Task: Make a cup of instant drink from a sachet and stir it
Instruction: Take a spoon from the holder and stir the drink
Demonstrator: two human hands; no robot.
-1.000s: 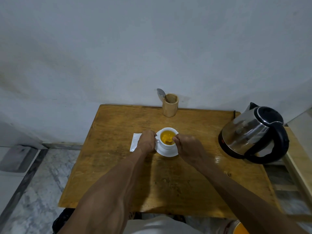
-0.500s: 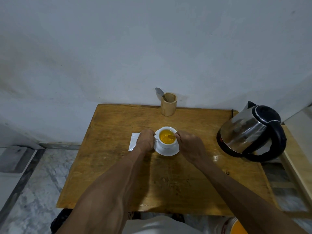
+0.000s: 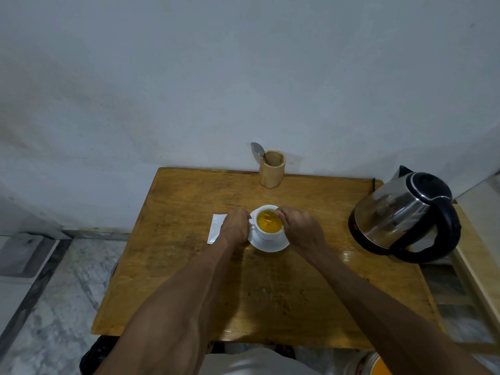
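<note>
Head view: my left hand clamps the cup handle to steady it on the saucer, mid-bench; right hand pinches the spoon, stirring the yellow drink. Sachet lies left, likely empty.

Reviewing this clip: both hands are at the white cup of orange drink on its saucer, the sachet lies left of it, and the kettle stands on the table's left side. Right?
Not quite. The head view shows the kettle on the table's right side, not its left. The rest holds: left hand and right hand are at the white cup of orange drink on its saucer, with the sachet to its left.
</note>
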